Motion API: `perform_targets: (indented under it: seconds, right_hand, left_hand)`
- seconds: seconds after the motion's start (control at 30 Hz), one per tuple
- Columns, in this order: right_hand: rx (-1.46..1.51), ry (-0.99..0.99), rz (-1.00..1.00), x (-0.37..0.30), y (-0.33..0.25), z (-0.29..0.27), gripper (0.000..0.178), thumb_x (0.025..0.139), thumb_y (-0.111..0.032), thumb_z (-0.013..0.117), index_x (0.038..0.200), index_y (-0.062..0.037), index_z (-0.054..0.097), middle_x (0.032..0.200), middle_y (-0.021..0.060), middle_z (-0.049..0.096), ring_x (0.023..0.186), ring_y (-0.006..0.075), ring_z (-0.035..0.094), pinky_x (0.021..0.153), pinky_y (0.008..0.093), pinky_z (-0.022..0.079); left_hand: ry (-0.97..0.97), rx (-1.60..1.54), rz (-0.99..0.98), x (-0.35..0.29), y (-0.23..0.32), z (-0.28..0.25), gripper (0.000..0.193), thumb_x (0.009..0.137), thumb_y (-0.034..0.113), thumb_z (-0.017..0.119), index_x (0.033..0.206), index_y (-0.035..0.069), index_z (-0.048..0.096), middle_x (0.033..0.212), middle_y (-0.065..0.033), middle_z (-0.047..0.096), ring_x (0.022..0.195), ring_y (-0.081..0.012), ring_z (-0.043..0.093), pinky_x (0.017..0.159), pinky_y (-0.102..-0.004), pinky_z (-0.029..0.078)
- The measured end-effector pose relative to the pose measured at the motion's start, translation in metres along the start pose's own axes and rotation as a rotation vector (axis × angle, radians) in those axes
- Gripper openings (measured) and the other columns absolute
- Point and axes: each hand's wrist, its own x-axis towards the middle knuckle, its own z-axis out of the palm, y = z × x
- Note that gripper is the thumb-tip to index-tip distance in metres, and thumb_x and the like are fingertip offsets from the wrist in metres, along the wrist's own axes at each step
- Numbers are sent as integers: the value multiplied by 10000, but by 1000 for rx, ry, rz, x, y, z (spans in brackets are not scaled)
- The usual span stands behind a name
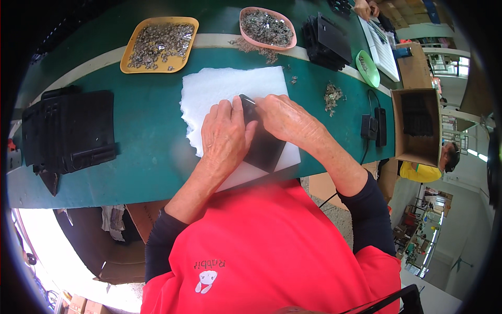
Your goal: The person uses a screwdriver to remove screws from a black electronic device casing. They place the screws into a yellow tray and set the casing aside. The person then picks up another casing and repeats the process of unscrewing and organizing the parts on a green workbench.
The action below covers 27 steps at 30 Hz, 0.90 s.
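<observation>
A flat black panel [266, 145] lies at a slant on a white foam sheet [209, 79] in front of me. My left hand [226, 133] grips its left edge, with the thumb on the panel's face and the fingers together toward the far end. My right hand [287, 119] is at the panel's far right corner, its fingers curled in a pinch. Whatever sits between those fingertips is hidden by the hand. Right of the sheet, a small heap of metal pieces [331, 99] rests on the green table [151, 131].
Small metal pieces fill a yellow tray [126, 64], a pink tray [291, 29] and a green bowl [370, 72]. Black panels are stacked at left [78, 131] and far right [328, 42]. A black power adapter [380, 127] lies near a cardboard box [405, 149]. Another person's hands [364, 8] show far right.
</observation>
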Motion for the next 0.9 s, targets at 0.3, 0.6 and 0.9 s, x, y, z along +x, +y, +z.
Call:
perform_targets:
  seconds: [0.3,0.6,0.9]
  right_hand:
    - [-83,-21,-30,1,-10,-11,183,862,-89,523,909,50,632,921,280,657,885,426,648,740,473,526]
    - [-149,-32,-91,-3,5,-16,189,840,-57,522,940,30,657,886,261,666,855,421,659,746,475,531]
    - [-308,63,-130,-11,3,1,141,861,-92,534,959,5,565,803,226,664,795,399,674,687,473,540]
  left_hand:
    - [-4,-16,-14,0,-1,3,573,753,204,749,1213,-72,546,933,-153,525,861,-304,532,736,-383,456]
    - [0,55,-36,1,4,1,572,778,251,742,1227,-45,548,952,-145,525,865,-297,541,737,-386,459]
    - [2,43,-36,0,3,0,585,764,248,755,1228,-45,553,932,-139,529,857,-291,538,732,-381,459]
